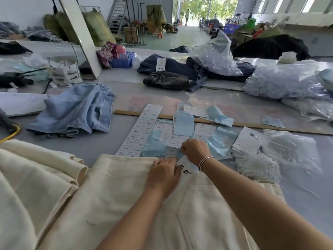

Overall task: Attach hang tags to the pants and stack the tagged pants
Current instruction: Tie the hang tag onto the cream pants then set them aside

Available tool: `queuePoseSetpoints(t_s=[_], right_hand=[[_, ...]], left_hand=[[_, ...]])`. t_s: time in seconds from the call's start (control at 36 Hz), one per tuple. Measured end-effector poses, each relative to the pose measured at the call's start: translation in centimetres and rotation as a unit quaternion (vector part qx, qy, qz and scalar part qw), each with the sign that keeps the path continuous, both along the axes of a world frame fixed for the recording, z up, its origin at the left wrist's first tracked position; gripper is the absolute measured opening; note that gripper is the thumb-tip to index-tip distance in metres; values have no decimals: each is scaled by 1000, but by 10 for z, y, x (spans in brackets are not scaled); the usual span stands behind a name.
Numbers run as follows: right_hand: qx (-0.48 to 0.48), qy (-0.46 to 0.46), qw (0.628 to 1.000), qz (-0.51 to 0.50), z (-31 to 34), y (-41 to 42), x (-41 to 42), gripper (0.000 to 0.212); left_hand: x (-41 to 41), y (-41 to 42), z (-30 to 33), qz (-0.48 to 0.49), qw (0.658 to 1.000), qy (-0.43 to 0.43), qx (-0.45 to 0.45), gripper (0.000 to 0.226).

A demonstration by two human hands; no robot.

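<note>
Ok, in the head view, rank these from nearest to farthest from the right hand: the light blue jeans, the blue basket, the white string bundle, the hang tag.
1. Hang tag: at the right hand, on the cream pants.
2. White string bundle: just to its right.
3. Light blue jeans: far left, across the table.
4. Blue basket: farthest, at the back left.

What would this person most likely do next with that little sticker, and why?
Probably press the sticker down onto the hang tag. The right hand pinches it just above the tag, which the left hand steadies on the cream pants.
</note>
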State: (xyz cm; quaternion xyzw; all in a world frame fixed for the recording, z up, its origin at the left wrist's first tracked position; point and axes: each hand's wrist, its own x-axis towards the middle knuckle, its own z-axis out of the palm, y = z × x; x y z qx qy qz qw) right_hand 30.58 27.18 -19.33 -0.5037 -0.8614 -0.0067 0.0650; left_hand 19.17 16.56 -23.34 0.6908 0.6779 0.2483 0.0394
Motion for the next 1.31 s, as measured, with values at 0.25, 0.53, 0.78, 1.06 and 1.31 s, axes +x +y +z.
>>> queuePoseSetpoints(t_s=[0.25,0.53,0.78,1.06,1.31], right_hand=[[-262,183,946,-51,33,31,12,21],[-255,728,608,-187,70,12,63,12],[-164,753,621,-141,44,-121,93,14],[6,486,874,8,-17,-199,79,19],[81,408,909,16,-20,-195,74,23]], left_hand=[[2,-4,4,-1,999,11,39,30],[-8,0,22,50,954,-283,-86,24],[28,-44,64,95,620,-761,-167,25],[58,-81,40,191,646,-723,-153,26],[63,-84,34,174,690,-695,-103,25]])
